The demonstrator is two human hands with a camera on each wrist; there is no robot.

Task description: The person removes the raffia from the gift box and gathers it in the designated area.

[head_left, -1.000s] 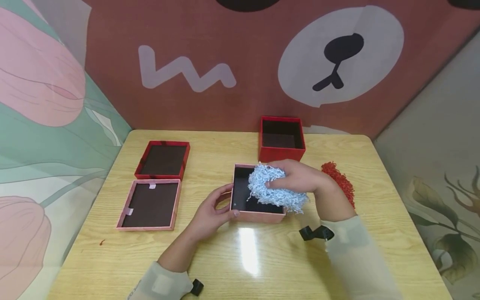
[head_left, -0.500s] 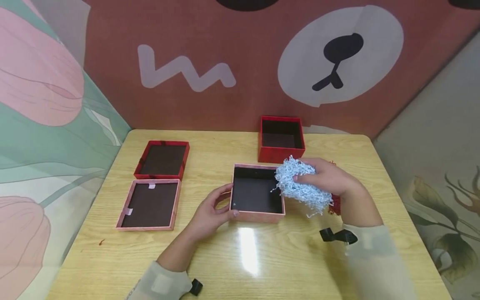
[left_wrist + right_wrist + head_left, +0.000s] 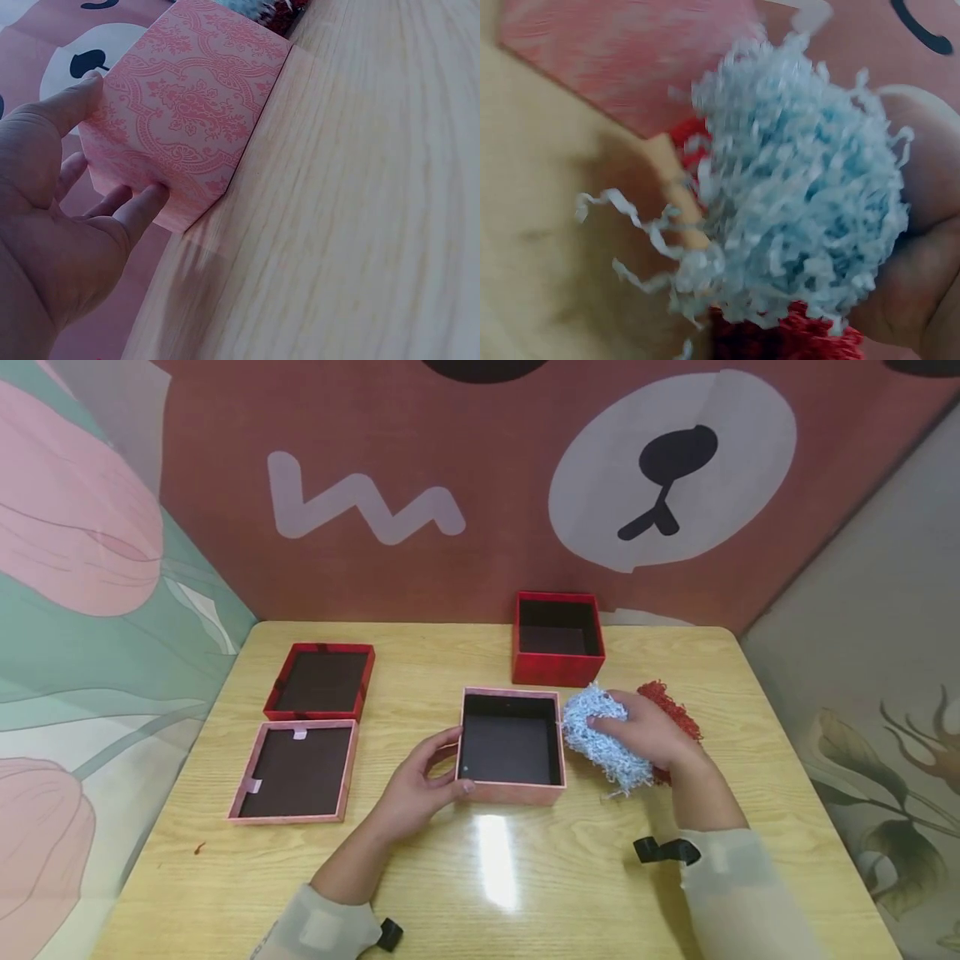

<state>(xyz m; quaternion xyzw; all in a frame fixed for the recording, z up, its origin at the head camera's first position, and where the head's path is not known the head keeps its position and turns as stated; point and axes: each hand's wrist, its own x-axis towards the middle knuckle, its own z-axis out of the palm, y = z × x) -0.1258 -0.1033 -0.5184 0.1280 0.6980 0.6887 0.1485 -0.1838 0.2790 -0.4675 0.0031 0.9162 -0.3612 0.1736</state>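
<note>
In the head view my left hand (image 3: 416, 787) holds the near left corner of an open pink box (image 3: 512, 792) with a dark inside. The left wrist view shows its fingers bent against the patterned pink walls (image 3: 195, 105). My right hand (image 3: 652, 727) grips a bundle of light blue shredded paper (image 3: 603, 739), just right of the box. In the right wrist view, loose strands trail from the blue paper (image 3: 795, 187), which hides most of the fingers. A pile of red shredded paper (image 3: 670, 706) lies behind the right hand, partly covered by it.
An open red box (image 3: 558, 670) stands at the back of the table (image 3: 570, 893), against the wall. At the left lie a red lid (image 3: 322, 681) and a pink lid (image 3: 300, 772), insides up. A small red scrap (image 3: 199, 848) lies near the front left.
My right hand has moved to the right with the blue shredded paper, from over the pink box to beside it. The left hand stays at the box's corner.
</note>
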